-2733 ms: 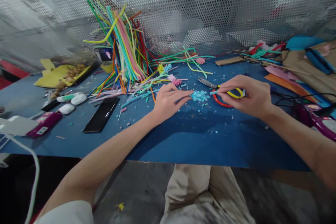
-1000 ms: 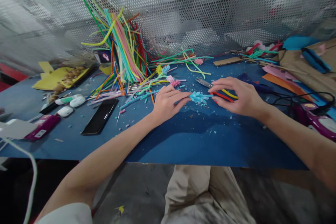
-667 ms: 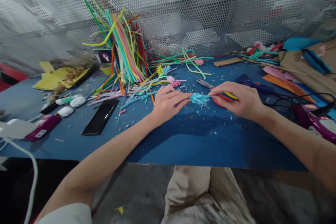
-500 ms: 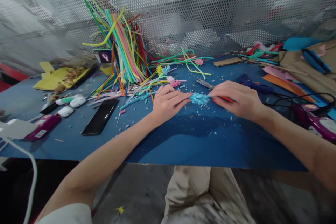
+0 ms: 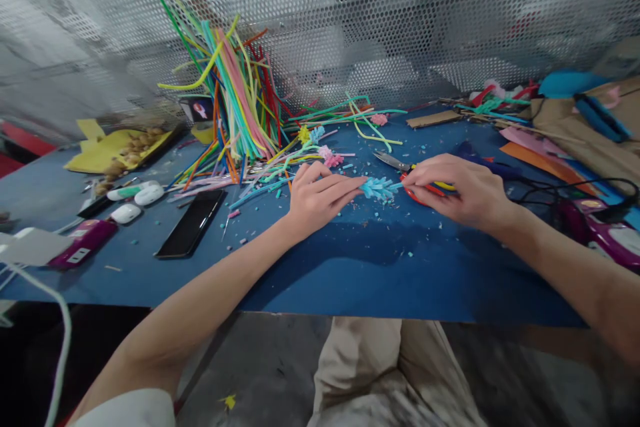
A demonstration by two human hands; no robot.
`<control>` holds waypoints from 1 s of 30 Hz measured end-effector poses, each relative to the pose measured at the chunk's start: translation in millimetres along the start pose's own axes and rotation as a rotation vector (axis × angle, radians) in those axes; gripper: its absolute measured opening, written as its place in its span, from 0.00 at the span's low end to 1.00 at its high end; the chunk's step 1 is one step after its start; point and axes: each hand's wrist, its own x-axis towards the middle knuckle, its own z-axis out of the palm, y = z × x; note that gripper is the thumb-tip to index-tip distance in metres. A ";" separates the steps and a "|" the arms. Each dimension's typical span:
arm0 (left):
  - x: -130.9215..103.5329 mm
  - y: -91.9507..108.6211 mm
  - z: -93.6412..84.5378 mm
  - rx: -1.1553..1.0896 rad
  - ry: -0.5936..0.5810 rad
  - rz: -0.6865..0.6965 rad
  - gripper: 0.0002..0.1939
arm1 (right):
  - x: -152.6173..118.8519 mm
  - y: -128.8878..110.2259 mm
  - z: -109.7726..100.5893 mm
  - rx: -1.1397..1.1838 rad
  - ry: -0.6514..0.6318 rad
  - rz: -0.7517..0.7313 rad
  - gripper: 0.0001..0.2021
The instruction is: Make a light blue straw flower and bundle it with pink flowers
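The blue fuzzy sprig [image 5: 379, 189] hangs sideways between the two hands, just over the table [image 5: 345, 287]. The left hand [image 5: 320, 195] pinches its left end, thumb against fingers; the right hand [image 5: 457, 188] has its fingertips pressed together on the thin blue end poking out at the right. It should weigh next to nothing, soft and bendy with probably a wire inside, so it is unlikely to slip. The tufts look easy to crush (they flare out like little leaves), so the bare ends seem the best places to take hold. The scissors [image 5: 395, 161] lie on the table, their red and yellow handles partly behind the right fingers.

Under three seconds ago, the right hand held a short blue strip apart from the sprig; a second ago its fingers were spread wider. The left hand's pinch looks much the same throughout.
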 end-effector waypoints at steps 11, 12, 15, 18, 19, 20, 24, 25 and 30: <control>0.4 0.0 -0.5 0.016 -0.007 -0.006 0.10 | -1.1 0.2 2.2 0.016 -0.010 0.046 0.12; 0.2 0.2 -0.6 0.014 -0.008 -0.009 0.10 | -1.4 0.4 2.5 0.019 -0.006 0.039 0.12; 0.3 0.5 -0.6 -0.003 0.014 0.009 0.12 | -2.0 1.0 3.6 0.021 -0.011 0.027 0.13; 1.4 0.6 -0.3 -0.001 0.024 0.020 0.11 | -2.4 1.8 4.4 0.023 -0.008 0.027 0.13; 1.7 0.6 -0.3 0.003 0.020 0.019 0.10 | -2.6 2.0 4.5 0.023 -0.006 0.024 0.13; 1.9 0.7 -0.2 0.008 0.017 0.016 0.10 | -2.6 2.1 4.6 0.021 -0.008 0.022 0.13; 0.2 0.3 0.6 0.008 0.001 -0.002 0.10 | -2.0 1.0 4.4 0.001 -0.039 0.041 0.09; -0.7 -0.1 0.9 0.001 -0.003 -0.008 0.11 | -1.6 0.5 4.4 0.004 -0.042 0.043 0.08; -3.0 -1.9 2.2 -0.043 -0.036 -0.052 0.12 | 0.4 -1.9 4.3 0.047 -0.039 0.052 0.07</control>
